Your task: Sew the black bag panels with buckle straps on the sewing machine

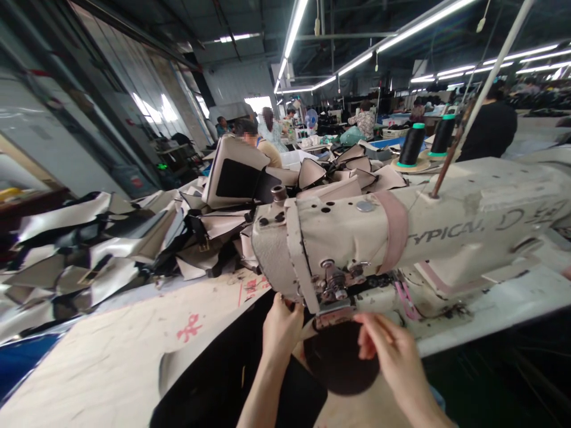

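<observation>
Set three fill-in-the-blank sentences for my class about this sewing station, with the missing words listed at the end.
The arm of the sewing machine is printed with the word ____.
The two thread spools behind it hold ____ thread.
The dark piece below the presser foot has a ____ outline, with the right hand at its edge.

Missing words: TYPICAL; black; round.

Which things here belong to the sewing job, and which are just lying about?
In use: left hand, right hand, dark round piece, sewing machine head, presser foot.
Lying about: pile of cut panels, black thread cones.
</observation>
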Available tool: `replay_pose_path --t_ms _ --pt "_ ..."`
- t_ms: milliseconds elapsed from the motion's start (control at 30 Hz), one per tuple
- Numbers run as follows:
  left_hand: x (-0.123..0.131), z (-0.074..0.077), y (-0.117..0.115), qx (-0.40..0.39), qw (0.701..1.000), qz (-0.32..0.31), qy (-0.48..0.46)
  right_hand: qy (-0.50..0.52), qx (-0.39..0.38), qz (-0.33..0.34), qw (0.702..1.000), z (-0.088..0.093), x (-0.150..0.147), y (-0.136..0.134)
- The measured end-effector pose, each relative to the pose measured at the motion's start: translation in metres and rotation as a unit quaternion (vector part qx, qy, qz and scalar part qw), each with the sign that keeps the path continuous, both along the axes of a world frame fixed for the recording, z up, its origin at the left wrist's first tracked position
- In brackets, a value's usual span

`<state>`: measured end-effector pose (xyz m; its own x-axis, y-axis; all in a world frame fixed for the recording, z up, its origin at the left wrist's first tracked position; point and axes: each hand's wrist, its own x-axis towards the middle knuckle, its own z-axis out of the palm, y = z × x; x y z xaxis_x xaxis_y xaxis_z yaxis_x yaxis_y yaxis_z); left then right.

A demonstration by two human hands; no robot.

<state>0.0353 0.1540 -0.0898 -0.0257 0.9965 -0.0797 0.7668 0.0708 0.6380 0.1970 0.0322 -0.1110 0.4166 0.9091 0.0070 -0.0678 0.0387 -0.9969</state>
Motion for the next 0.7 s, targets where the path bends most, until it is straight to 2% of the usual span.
replay_pose_path --t_ms 33,67,133,167,200,267,333,400,500,567,700 --pt "0.0 0.001 0.0 0.0 1.0 -0.001 -0.001 -0.096 0.032 -0.051 0.994 0.0 0.027 -0.012" --pt "0.0 0.002 -0.001 0.0 1.0 -0.003 -0.002 -0.205 0.07 -0.127 0.968 0.001 0.055 -0.022" --pt "0.001 0.004 -0.001 0.002 1.0 -0.003 -0.006 -0.392 0.145 -0.263 0.869 0.005 0.112 -0.037" --pt "0.001 0.005 -0.001 0.003 1.0 -0.002 -0.007 -0.459 0.156 -0.314 0.816 0.007 0.138 -0.042" --pt "0.001 0.005 -0.001 0.004 1.0 -0.001 -0.009 -0.513 0.157 -0.335 0.775 0.009 0.161 -0.045" --pt "0.001 0.006 0.0 0.006 1.0 -0.001 -0.01 -0.59 0.145 -0.307 0.733 0.01 0.196 -0.049" --pt "0.001 0.005 0.0 0.006 1.0 -0.003 -0.009 -0.635 0.136 -0.249 0.718 0.006 0.214 -0.05" --pt "0.001 0.004 0.001 0.005 1.0 -0.004 -0.006 -0.653 0.132 -0.226 0.711 -0.002 0.22 -0.049" --pt "0.001 0.004 0.001 0.0 1.0 -0.004 0.001 -0.643 0.129 -0.26 0.709 -0.023 0.216 -0.047" --pt "0.001 0.006 0.001 -0.003 1.0 -0.003 0.005 -0.634 0.149 -0.283 0.704 -0.043 0.211 -0.045" --pt "0.001 0.01 -0.005 -0.007 1.0 0.003 0.007 -0.634 0.17 -0.282 0.7 -0.084 0.205 -0.046"
